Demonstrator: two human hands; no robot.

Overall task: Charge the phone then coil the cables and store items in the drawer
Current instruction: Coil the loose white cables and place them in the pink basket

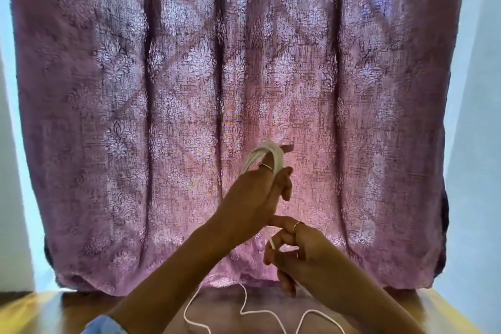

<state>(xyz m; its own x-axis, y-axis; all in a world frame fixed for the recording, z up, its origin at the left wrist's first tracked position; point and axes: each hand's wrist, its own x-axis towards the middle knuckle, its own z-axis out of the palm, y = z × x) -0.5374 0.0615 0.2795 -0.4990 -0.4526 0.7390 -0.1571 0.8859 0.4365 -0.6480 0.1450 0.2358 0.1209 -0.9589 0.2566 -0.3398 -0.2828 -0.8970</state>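
My left hand (254, 198) is raised in front of the curtain with several loops of white cable (267, 156) wound around its fingers. Just below and to the right, my right hand (301, 249) pinches a short stretch of the same cable between thumb and fingers. The loose remainder of the cable (245, 306) trails down and lies in curves on the wooden surface (32, 312) at the bottom of the view. No phone, charger or drawer is visible.
A pink patterned curtain (135, 116) fills most of the view, hanging down to the wooden surface. Pale blue wall (477, 144) shows at both sides.
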